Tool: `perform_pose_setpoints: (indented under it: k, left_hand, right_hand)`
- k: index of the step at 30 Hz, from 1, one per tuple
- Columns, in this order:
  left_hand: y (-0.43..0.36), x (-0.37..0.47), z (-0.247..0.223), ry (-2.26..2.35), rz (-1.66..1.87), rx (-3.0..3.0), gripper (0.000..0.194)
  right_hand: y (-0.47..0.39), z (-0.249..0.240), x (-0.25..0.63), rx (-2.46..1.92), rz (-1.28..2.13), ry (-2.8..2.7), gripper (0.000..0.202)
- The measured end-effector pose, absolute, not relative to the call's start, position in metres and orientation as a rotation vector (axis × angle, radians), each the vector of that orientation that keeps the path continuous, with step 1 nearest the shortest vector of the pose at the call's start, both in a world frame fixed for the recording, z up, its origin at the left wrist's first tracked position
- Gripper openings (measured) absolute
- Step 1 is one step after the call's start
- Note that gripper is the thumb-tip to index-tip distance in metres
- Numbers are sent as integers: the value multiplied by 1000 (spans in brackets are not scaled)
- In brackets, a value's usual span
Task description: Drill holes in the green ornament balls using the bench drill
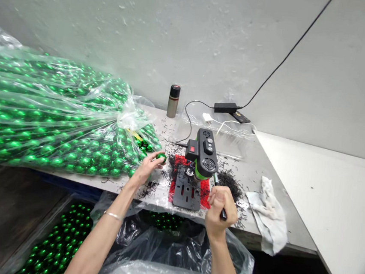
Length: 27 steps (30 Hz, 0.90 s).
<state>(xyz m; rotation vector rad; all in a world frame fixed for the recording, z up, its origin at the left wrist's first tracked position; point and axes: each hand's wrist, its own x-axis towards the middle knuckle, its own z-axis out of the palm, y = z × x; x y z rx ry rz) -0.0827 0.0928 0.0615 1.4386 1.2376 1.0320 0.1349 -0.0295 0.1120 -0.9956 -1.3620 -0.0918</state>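
Between the fingertips of my left hand point(147, 168) is a shiny green ball point(161, 157), held just left of a small bench drill press point(206, 156). My right hand point(222, 210) is wrapped round the black-ended lever handle point(223, 215) of that machine. Its slotted black base plate point(187, 193) rests on a red mat point(205, 193). What lies under the machine's head is partly hidden. Black shavings point(229, 184) are heaped beside the machine and scattered around it.
A large clear bag of green balls point(42, 119) lies on the left of the table. Behind stand a bottle point(173, 101) and a black power adapter point(225, 107). A white cloth point(268, 214) hangs over the front edge. More green balls point(59, 237) fill a lined container below.
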Motion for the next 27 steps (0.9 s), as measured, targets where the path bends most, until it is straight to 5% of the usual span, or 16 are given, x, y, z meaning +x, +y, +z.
perform_pose_setpoints:
  k: [7,18,27]
  left_hand:
    - [38,-45,33,975,1002,923,55]
    - [30,-5,28,1212,832,1990,36]
    - [40,0,32,1113,732,2232,30]
  right_hand:
    - [-29,118,134,-1022,-80,-1343,35]
    - [-30,114,137,-986,-132,-1406,31]
    - [-32,113,138,-995,-147,-1443,30]
